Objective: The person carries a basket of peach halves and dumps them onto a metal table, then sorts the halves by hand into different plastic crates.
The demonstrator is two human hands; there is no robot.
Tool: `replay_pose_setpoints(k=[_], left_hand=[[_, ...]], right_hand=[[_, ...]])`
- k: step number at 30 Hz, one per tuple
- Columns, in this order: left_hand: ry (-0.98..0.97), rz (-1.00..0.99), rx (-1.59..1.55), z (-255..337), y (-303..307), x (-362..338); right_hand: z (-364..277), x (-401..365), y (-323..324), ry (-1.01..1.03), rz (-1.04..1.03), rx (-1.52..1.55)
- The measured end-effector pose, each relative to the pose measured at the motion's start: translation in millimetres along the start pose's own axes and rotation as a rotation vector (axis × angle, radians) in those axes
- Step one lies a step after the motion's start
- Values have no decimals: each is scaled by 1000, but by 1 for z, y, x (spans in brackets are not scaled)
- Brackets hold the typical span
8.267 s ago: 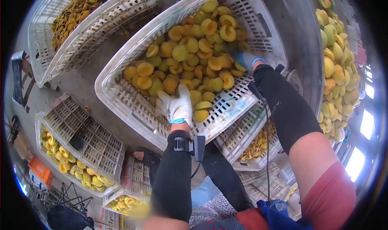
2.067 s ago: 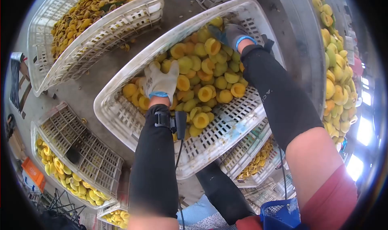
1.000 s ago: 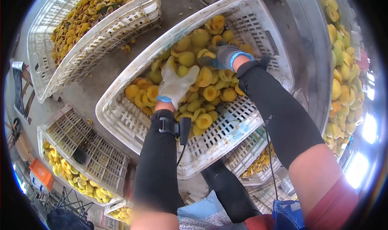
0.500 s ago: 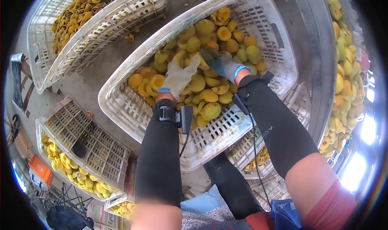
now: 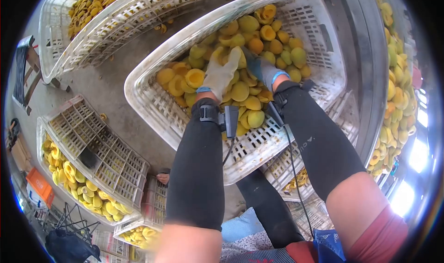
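Note:
My left hand (image 5: 219, 74), in a pale glove, reaches into a heap of yellow peaches (image 5: 240, 91) in a large white plastic crate (image 5: 138, 68). Its thumb stands apart from the fingers, whose tips are partly hidden among the fruit. Close to it on the right is my right hand (image 5: 264, 70), in a darker grey-blue glove, its fingers stretched over the fruit toward the left hand. A yellow peach half (image 5: 242, 59) lies between the two hands, touching or nearly touching both. Many peaches are halved with hollow centres; others look whole.
At upper left stands a white crate (image 5: 134, 20) of small yellow-brown pieces. A tilted crate (image 5: 99, 147) of peach halves is at lower left, near an orange box (image 5: 39, 186). Along the right, a metal edge (image 5: 367, 68) borders piled peaches (image 5: 395, 105). Cables hang from both wrists.
The view has shifted, so the crate sits slightly farther right. Both hands remain among the peaches, the left lying closer to the right. Someone's foot now shows beside the lower-left crates.

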State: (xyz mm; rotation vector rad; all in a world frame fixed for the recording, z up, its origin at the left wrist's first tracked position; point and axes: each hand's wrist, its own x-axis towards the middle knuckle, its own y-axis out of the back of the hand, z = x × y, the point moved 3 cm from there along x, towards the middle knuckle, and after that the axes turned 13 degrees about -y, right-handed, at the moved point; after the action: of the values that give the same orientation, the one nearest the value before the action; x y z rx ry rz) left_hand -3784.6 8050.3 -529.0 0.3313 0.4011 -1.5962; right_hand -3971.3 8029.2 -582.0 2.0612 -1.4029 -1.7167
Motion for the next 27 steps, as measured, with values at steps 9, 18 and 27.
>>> replay_pose_setpoints(k=[9, 18, 27], left_hand=[[30, 117, -231, 18, -14, -74], [-133, 256, -496, 74, -9, -143], [-432, 681, -495, 168, 198, -264]], right_hand=[[10, -99, 11, 12, -141, 702], [38, -154, 54, 90, -74, 809], [-290, -304, -30, 331, -443, 741]])
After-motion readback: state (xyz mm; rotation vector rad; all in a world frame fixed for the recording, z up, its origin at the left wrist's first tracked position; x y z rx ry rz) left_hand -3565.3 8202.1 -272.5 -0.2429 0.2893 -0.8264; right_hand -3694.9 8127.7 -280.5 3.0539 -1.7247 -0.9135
